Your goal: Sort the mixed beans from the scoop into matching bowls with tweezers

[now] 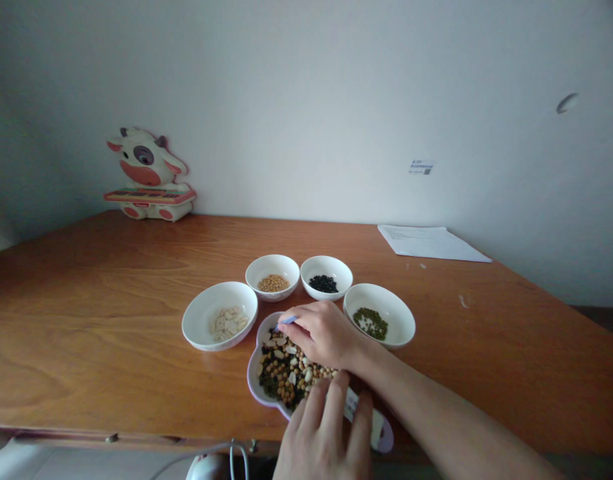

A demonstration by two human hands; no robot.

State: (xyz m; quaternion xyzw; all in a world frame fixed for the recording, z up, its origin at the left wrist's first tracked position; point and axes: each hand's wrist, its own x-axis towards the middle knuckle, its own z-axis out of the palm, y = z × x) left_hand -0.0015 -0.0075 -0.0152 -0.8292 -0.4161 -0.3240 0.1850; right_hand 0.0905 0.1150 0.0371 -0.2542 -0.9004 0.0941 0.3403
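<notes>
A scalloped white tray with a light-purple rim (253, 383) holds mixed beans and pale seeds (291, 367). Over its far side, my right hand (322, 331) is closed in a pinch on a thin light-purple tool (288, 321). Most of that tool is hidden, so its kind is unclear; its end is down near the beans. My left hand (323, 427) lies across the tray's near right edge, fingers spread and apart. It seems to touch the tray beside a labelled part (377, 430) that sticks out to the right.
Round the tray stand white bowls with pale flat seeds (229, 323), yellow beans (273, 283), black beans (323, 284) and green beans (370, 323). A cow toy keyboard (149, 177) and papers (431, 242) lie farther back. A cable (233, 453) hangs at the table's front edge.
</notes>
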